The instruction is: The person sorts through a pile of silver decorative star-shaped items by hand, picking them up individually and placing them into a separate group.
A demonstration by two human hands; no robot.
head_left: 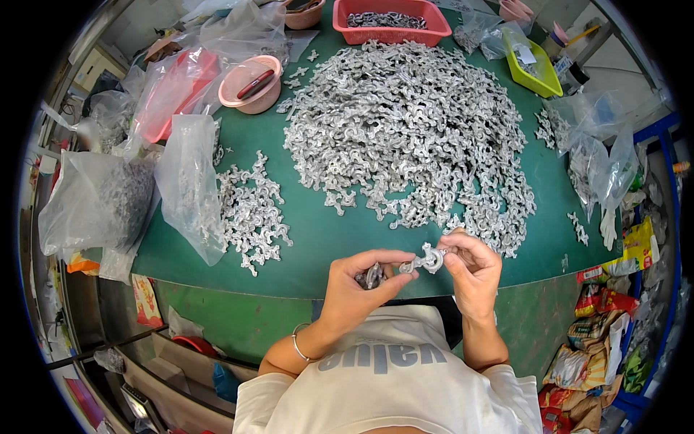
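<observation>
Between my two hands, just above the table's near edge, is a small silver-grey cast metal part with curved arms. My left hand pinches its left end between thumb and forefinger, while more metal parts sit in the curled palm. The fingertips of my right hand close on the other end of the same part. Beyond my hands a large heap of similar metal parts covers the middle of the table. A smaller pile of metal parts lies to the left.
On the green table stand a red basket of parts at the back, a pink bowl with a red-handled tool, and a yellow-green basket. Plastic bags crowd the left side; more bags lie right.
</observation>
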